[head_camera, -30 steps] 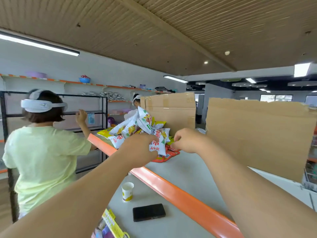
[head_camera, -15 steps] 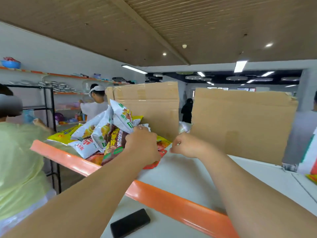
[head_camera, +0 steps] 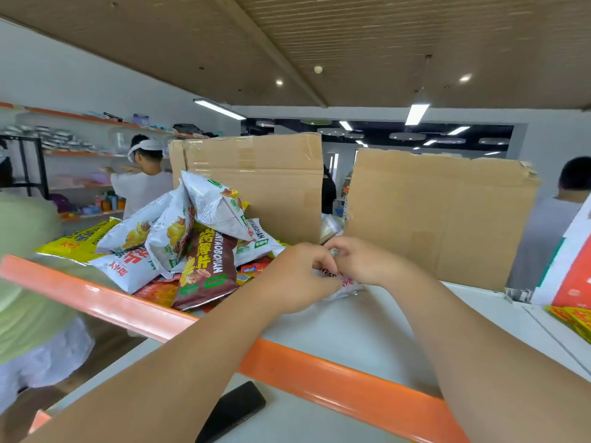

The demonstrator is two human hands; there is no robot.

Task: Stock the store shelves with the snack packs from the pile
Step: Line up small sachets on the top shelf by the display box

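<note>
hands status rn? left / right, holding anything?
Left hand: fingers curled, gripping the small white snack pack.
Right hand: fingers curled, pinching the same pack's top edge.

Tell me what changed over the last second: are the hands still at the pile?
The left hand has come off the pile and moved right to meet the right hand. The fingers of both now hold a small white pack with red print, just right of the pile. The pile, the cardboard sheets and the phone stayed put.
</note>
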